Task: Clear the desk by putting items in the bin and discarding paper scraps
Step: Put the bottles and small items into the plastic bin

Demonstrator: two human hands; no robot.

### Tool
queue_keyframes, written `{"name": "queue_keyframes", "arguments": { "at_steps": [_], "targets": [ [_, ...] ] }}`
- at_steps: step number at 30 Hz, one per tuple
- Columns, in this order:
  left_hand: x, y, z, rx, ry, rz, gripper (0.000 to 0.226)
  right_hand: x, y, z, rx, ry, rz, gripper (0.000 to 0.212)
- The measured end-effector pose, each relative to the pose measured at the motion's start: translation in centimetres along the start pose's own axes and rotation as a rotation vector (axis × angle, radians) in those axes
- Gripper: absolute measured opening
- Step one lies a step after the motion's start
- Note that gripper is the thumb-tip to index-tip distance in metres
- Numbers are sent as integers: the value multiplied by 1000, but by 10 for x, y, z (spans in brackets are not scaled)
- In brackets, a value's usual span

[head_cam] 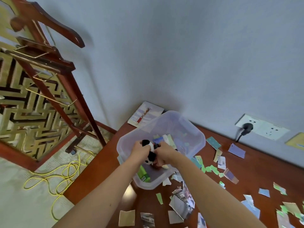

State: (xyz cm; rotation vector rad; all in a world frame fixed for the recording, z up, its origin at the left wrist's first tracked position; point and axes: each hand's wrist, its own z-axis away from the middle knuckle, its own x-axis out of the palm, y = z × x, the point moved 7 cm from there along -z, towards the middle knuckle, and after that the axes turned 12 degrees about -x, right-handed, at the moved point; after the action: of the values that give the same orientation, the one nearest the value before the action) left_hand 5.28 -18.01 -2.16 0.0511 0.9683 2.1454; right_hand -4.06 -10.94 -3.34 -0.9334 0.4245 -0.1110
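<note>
Reddish desk (102,170), paper scraps (181,206) strewn lower right. Centre, over clear bin (194,130) (green box (143,176) inside): left hand (139,149) and right hand (164,153), fingers curled round panda toy (151,156).

Bin (194,129) on desk (263,170), scraps (181,206) beside

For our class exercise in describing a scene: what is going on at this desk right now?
A person is tidying a wooden desk. Both hands, the left hand and the right hand, grip a small black-and-white panda toy at the open top of a clear plastic bin. The bin already holds a green box and some paper. Many paper scraps are scattered on the desk, and a spiral notebook lies behind the bin by the wall.
</note>
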Motion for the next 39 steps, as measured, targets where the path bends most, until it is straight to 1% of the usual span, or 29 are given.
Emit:
{"name": "queue_keyframes", "arguments": {
  "at_steps": [1, 3, 4, 7, 9, 11, 12, 13, 15, 17, 19, 21, 24, 27, 30, 32, 35, 39],
  "targets": [
    [1, -2, -6, -37, -1, -6, 14, 5, 5, -4, 17, -44, 16, 5],
    [6, -7, -16, -99, -22, 16, 9, 11, 18, -15, 64, -102, 46, 17],
    [9, -9, -22, -114, -31, 40, 10, 14, 21, -18, 82, -135, 55, 21],
    [14, -18, -42, -184, -36, 37, 39, 23, 27, -23, 120, -194, 157, 23],
    [14, -20, -45, -224, -44, 41, 43, 27, 29, -20, 146, -264, 238, 20],
    [14, -18, -42, -243, -52, 70, 41, 30, 30, -17, 176, -348, 333, 27],
    [14, -18, -41, -244, -52, 89, 40, 30, 30, -16, 172, -360, 391, 29],
    [14, -17, -40, -240, -47, 106, 38, 29, 30, -18, 160, -351, 435, 27],
    [14, -16, -37, -223, -29, 142, 29, 28, 28, -20, 147, -312, 456, 15],
    [14, -14, -36, -182, -19, 154, 21, 24, 25, -21, 112, -262, 504, 23],
    [13, -13, -34, -134, -15, 164, 24, 21, 17, -20, 48, -218, 549, 27],
    [11, -10, -30, -77, 3, 183, 27, 14, 12, -24, -11, -147, 542, 28],
    [6, -2, -17, 26, 41, 238, 24, -6, -1, -23, -105, 59, 386, 29],
    [8, 11, 2, 128, 60, 255, 21, -34, -18, -5, -256, 356, 150, 30],
    [22, 22, 22, 203, 17, 287, 20, -64, -25, 32, -425, 654, -64, 32],
    [37, 29, 38, 264, -16, 283, 19, -83, -15, 59, -467, 804, -154, 31],
    [70, 34, 60, 321, -92, 262, 19, -108, 10, 96, -478, 931, -209, 30],
    [129, 28, 81, 313, -215, 179, 14, -135, 52, 142, -431, 1028, -210, 31]
  ]
}}
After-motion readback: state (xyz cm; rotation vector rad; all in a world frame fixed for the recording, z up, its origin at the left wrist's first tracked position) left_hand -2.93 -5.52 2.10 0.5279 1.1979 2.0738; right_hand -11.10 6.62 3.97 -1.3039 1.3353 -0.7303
